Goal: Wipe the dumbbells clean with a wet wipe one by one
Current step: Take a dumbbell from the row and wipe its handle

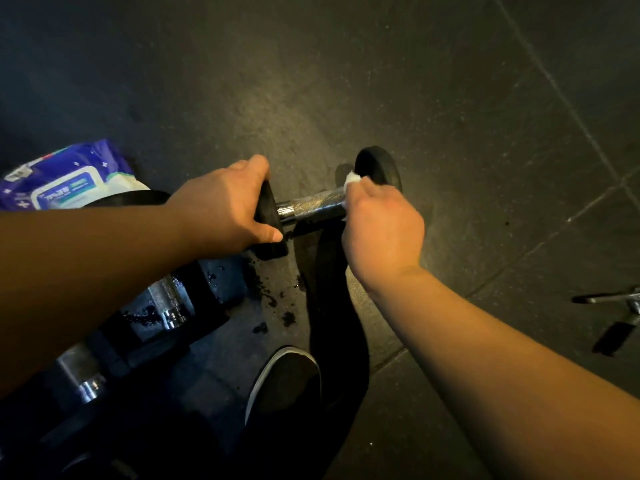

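A dumbbell with black round heads and a knurled chrome handle lies crosswise on the dark floor. My left hand grips its near-left head from above. My right hand is closed around the right end of the handle with a white wet wipe bunched in it; a corner of the wipe sticks out against the far head. Most of the wipe is hidden inside the fist.
A blue and white pack of wet wipes lies at the left. Other dumbbells sit in a row under my left forearm. My black shoe is below, wet spots beside it, a metal piece at right.
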Motion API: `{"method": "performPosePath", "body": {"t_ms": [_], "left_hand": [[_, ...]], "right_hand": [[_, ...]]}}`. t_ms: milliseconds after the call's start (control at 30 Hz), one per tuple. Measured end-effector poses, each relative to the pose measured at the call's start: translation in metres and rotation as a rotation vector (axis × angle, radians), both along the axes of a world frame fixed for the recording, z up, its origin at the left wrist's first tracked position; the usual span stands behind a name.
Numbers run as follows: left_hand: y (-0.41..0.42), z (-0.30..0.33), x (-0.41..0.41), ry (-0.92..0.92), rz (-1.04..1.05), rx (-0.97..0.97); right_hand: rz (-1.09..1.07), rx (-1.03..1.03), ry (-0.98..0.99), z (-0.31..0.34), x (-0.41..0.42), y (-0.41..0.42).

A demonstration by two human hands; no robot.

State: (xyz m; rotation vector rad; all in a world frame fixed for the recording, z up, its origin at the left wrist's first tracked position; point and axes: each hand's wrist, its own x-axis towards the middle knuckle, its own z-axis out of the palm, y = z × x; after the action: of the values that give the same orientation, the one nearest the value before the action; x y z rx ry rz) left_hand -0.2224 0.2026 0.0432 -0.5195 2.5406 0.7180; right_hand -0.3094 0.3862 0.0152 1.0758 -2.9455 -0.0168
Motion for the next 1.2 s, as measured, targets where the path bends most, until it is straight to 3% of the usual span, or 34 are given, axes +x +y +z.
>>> {"method": "performPosePath", "body": {"t_ms": [100, 300, 567, 700, 833, 1067, 1200], "left_hand": [[0.003, -0.001, 0.001, -0.006, -0.012, -0.025], [0.014, 0.0, 0.008, 0.036, -0.037, -0.122], [0.047, -0.007, 0.043, 0.285, -0.161, -0.328], [0.053, -0.01, 0.048, 0.275, -0.116, -0.27], [0.064, -0.014, 0.057, 0.13, -0.046, -0.179], [0.076, -0.005, 0.074, 0.195, -0.108, -0.202], [0.081, -0.013, 0.082, 0.101, -0.05, -0.121]], "right_hand": [[0.077, 0.191, -0.068, -0.003, 0.0, 0.004], [0.122, 0.275, -0.077, 0.006, -0.007, -0.003], [0.176, 0.303, -0.135, 0.015, -0.007, 0.0], [0.22, 0.32, -0.094, 0.011, 0.003, 0.026], [0.213, 0.312, -0.104, 0.007, 0.011, 0.042], [0.203, 0.312, -0.169, 0.009, 0.019, 0.051], [0.227, 0.293, -0.181, 0.006, 0.024, 0.065]]}}
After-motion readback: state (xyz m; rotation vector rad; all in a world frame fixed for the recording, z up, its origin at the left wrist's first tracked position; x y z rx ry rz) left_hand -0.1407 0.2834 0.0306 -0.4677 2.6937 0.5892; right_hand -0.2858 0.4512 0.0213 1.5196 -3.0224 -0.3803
